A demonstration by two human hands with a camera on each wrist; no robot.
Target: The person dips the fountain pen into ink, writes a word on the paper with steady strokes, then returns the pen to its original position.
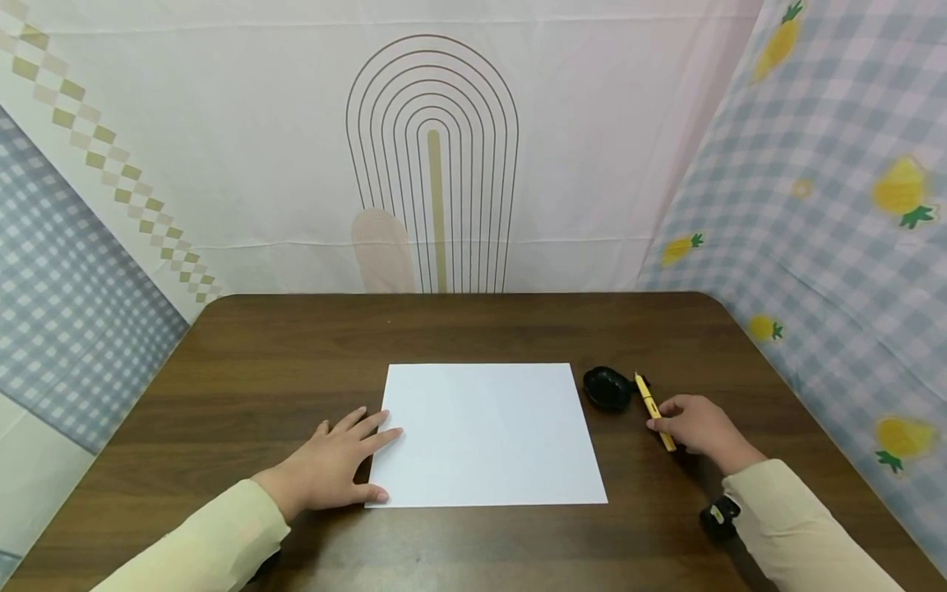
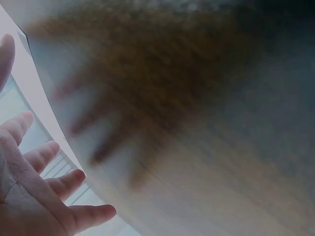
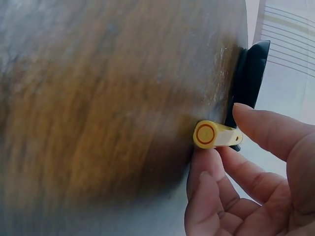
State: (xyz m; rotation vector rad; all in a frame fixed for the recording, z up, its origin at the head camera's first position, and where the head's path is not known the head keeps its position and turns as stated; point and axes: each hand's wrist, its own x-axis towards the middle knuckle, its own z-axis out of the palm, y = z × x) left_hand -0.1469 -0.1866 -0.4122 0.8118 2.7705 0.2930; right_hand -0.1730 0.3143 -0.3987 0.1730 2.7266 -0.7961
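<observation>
A blank white sheet of paper (image 1: 488,436) lies on the brown wooden table (image 1: 296,337). My left hand (image 1: 333,464) rests at the sheet's left edge, fingers spread, with some fingertips on the paper. In the left wrist view the fingers (image 2: 66,184) are extended and hold nothing. To the right of the sheet, my right hand (image 1: 695,423) pinches a slim yellow pen (image 1: 651,407) between thumb and fingers. The right wrist view shows the round end of the pen (image 3: 205,134) with the thumb (image 3: 266,123) above it and other fingers curled below.
A glossy black oval object (image 1: 607,389) sits between the sheet and the pen, close to the pen's far end. Behind the table hangs a white patterned cloth (image 1: 592,148); a checked cloth (image 1: 836,230) hangs on the right.
</observation>
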